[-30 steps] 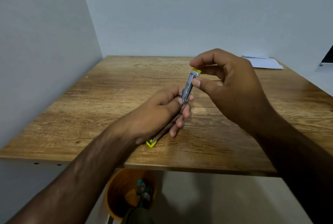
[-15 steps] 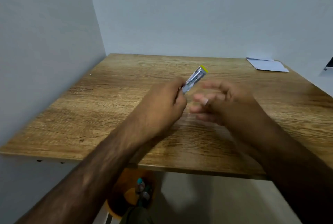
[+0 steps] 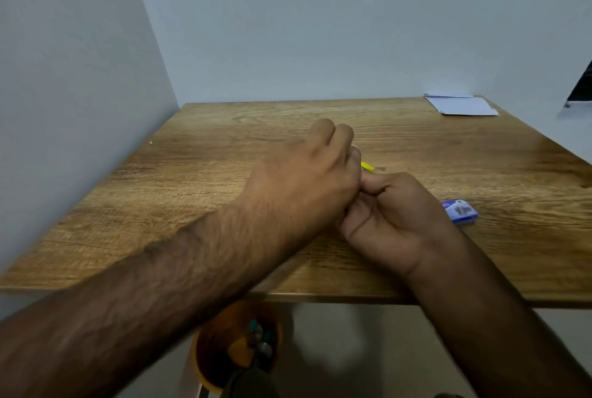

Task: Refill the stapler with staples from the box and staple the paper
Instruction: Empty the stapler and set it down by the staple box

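My left hand (image 3: 307, 179) and my right hand (image 3: 394, 215) press together over the middle of the wooden table (image 3: 198, 179). Both are closed around the small stapler, of which only a yellow tip (image 3: 367, 166) pokes out past my left fingers. The rest of the stapler is hidden inside the hands. A small blue staple box (image 3: 460, 211) lies flat on the table just right of my right hand. Folded white paper (image 3: 461, 105) rests at the far right corner of the table.
Grey walls close in the table at the left and the back. Below the front edge, on the floor, stands an orange bucket (image 3: 208, 352) with small objects in it. A dark object (image 3: 581, 87) shows at the right frame edge.
The stapler came down from standing up in the air to low over the table. My right hand let go of its tip, then closed against my left hand. The staple box came into view.
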Motion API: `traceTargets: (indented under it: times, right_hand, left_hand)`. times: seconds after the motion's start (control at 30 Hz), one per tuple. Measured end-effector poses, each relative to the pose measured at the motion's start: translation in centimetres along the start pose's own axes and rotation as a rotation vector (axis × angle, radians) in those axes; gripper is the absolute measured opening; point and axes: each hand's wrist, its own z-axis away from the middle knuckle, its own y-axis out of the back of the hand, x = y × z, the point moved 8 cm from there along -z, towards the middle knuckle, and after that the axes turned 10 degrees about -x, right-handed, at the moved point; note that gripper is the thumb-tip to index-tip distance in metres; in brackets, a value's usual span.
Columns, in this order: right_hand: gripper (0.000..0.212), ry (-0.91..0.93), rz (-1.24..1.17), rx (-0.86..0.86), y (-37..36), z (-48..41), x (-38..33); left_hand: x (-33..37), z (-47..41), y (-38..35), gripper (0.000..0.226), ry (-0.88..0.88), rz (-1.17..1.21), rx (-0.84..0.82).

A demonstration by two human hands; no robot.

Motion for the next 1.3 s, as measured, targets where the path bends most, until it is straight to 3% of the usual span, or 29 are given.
traceTargets:
  times: [0.1, 0.3, 0.4, 0.53, 0.7, 0.87, 1.0, 1.2, 1.3]
  right_hand:
    - [0.03, 0.066, -0.012, -0.036, 0.0, -0.2, -0.3]
    - [0.025, 0.152, 0.007, 0.01, 1.1, -0.5, -0.2]
    - [0.024, 0.163, 0.011, 0.053, 1.5, -0.4, -0.4]
    - [0.022, 0.181, -0.033, 0.108, 1.7, -0.1, -0.9]
    - [0.024, 0.111, -0.023, 0.106, 1.3, -0.1, -0.2]
    - [0.032, 0.107, -0.237, 0.086, 0.8, 0.0, -0.3]
    - [0.032, 0.118, -0.291, 0.084, 0.7, 0.2, 0.1]
    - [0.034, 0.106, -0.238, 0.065, 0.7, 0.4, -0.2]
    - [0.033, 0.066, -0.101, 0.044, 0.4, 0.7, -0.5]
  left_hand:
    - [-0.5, 0.5, 0.3, 0.066, 0.028, 0.103, 0.022]
    - [-3.0, 0.2, -0.4, 0.03, 0.169, 0.687, 0.095]
    - [-4.9, -0.4, -1.4, 0.017, 0.251, 0.857, 0.038]
    - [-6.1, -1.0, -1.7, 0.011, 0.218, 1.142, -0.065]
    - [-6.7, -1.5, -0.7, 0.01, 0.274, 1.086, -0.112]
    - [-7.5, -2.8, 2.4, 0.012, 0.241, 0.915, -0.105]
    - [-5.5, -3.4, 1.5, 0.014, 0.198, 0.909, -0.275]
    - [-6.9, -2.4, 0.2, 0.013, 0.258, 1.01, -0.203]
    - [-7.4, -1.7, -1.7, 0.012, 0.36, 1.309, -0.223]
